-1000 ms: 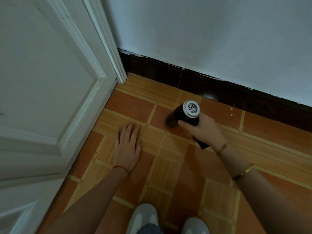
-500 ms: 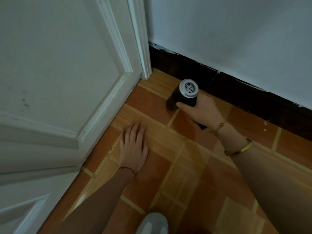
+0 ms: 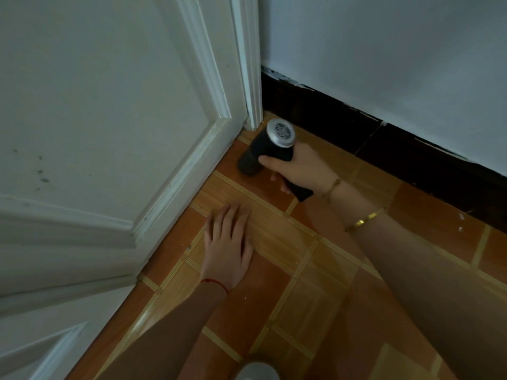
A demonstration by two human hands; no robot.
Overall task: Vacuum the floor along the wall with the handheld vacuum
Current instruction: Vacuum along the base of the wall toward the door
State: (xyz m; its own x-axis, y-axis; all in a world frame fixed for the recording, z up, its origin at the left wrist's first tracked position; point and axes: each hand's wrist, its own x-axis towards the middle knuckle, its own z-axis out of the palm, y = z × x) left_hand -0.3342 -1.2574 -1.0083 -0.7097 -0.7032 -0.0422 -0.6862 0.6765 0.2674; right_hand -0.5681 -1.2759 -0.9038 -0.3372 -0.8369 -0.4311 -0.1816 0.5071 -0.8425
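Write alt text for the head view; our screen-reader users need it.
A right hand holds a black handheld vacuum, nozzle on the tiled floor in the corner between white door and dark baseboard. The left hand rests flat.

vacuum nozzle (image 3: 248, 167) hidden, shoe (image 3: 256, 372) cut off

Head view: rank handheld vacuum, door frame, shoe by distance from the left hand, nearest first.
From the left hand, flat on the floor tiles:
1. handheld vacuum, ahead and slightly right, held in the right hand.
2. shoe, behind the hand at the bottom edge; not far off the vacuum's distance, but it looks farther.
3. door frame foot, ahead, just past the vacuum at the corner.
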